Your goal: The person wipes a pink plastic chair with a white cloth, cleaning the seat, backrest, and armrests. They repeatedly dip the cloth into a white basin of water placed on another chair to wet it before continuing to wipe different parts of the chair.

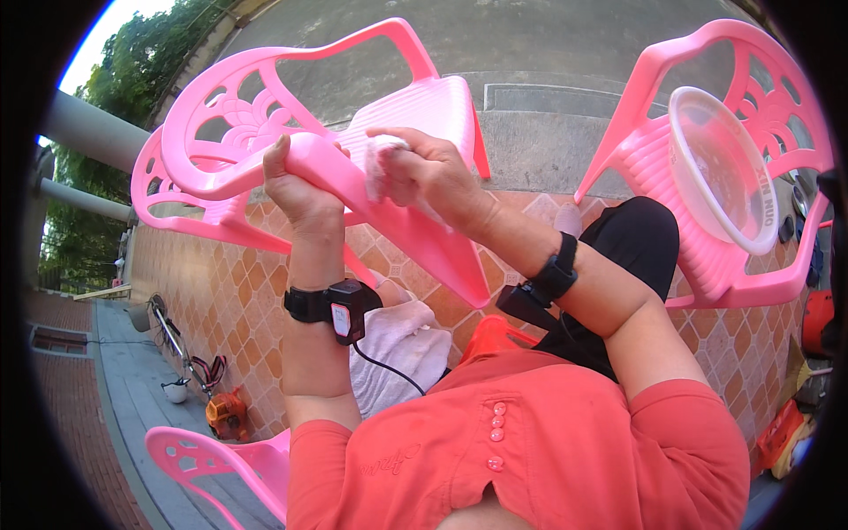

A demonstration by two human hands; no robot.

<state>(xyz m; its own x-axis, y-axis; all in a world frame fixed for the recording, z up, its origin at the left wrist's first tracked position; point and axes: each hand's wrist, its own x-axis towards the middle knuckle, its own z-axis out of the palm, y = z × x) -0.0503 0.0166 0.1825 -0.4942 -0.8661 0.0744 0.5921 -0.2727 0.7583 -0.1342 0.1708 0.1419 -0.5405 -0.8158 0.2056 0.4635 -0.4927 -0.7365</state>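
Note:
A pink plastic armchair point(411, 112) is tilted in front of me, its near armrest and leg pointing towards my lap. My left hand point(301, 182) grips the front bend of that armrest, thumb up. In my right hand point(430, 172) is a bunched white and reddish cloth point(383, 169), pressed against the upper part of the chair leg point(424, 245). To the right a translucent plastic basin point(722, 169) rests on the ribbed seat of another pink armchair point(682, 205). A pale towel point(397, 351) lies over my thigh.
Another pink chair point(159, 179) stands behind the tilted one, and one more point(232, 464) is at the lower left. An orange-engined brush cutter point(226, 414) lies by the tiled floor's left side. Red and orange items point(782, 430) are at the right edge. A concrete step point(550, 146) lies ahead.

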